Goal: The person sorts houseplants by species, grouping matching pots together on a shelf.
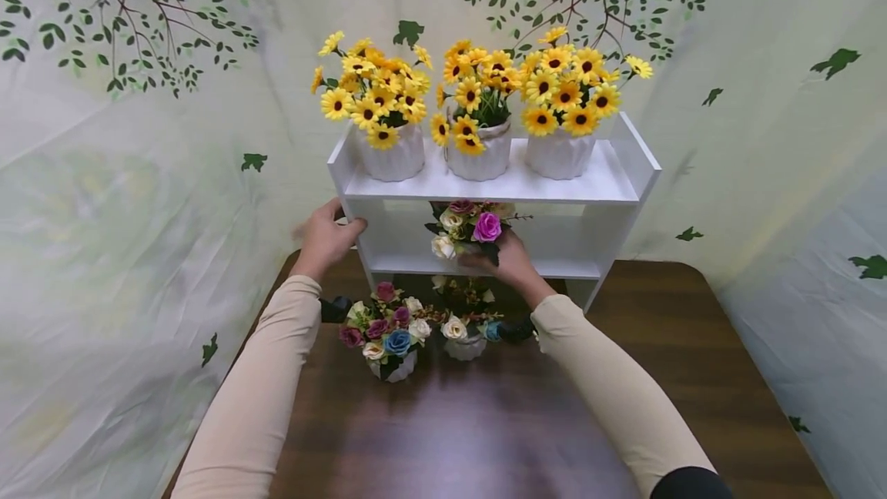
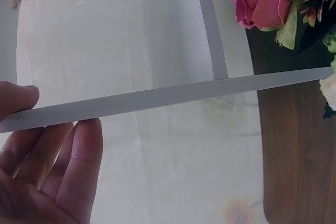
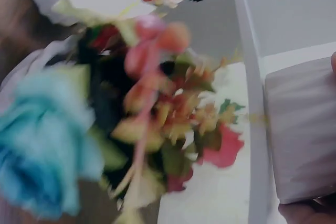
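A white shelf unit [image 1: 485, 189] stands on the brown table. My left hand [image 1: 327, 241] grips its left side panel, and the left wrist view shows the thumb on one face of the panel [image 2: 157, 97] and the fingers on the other. In the middle compartment my right hand [image 1: 518, 266] holds a potted bunch of artificial roses [image 1: 466, 228], pink, cream and mauve. Its pale ribbed pot [image 3: 304, 129] sits at the shelf board in the right wrist view, with fingertips at its edges.
Three pots of yellow daisies [image 1: 384, 95] line the top shelf. On the table before the unit stand two more rose pots, one with blue and mauve blooms [image 1: 388, 329], the other with cream ones [image 1: 463, 333]. A leaf-printed curtain [image 1: 138, 252] hangs around.
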A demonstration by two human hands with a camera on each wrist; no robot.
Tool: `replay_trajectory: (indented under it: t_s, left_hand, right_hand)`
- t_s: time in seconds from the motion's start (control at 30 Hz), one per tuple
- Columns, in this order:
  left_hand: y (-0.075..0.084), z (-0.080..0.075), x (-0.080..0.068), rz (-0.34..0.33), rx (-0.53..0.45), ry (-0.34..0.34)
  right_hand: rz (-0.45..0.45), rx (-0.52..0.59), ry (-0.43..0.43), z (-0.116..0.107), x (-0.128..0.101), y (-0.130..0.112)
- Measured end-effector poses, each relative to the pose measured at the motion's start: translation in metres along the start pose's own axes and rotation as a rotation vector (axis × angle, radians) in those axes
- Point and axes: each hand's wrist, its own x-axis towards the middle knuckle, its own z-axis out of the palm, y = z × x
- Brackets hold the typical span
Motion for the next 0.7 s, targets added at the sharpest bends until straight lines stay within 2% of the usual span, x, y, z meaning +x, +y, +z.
replay_trajectory:
  t_s: [0.17,0.5,0.7]
  left_hand:
    - [-0.001,-0.002,0.000,-0.001,0.019,0.013]
    - [-0.004,-0.001,0.000,-0.026,-0.014,0.017]
    - [-0.001,0.000,-0.001,-0.020,-0.002,0.012]
  right_hand:
    - [-0.021,0.013,0.018,0.012,0.012,-0.011]
    - [0.095,0.125,0.065,0.041,0.025,-0.029]
    - [0.106,0.224,0.093,0.061,0.029,-0.039]
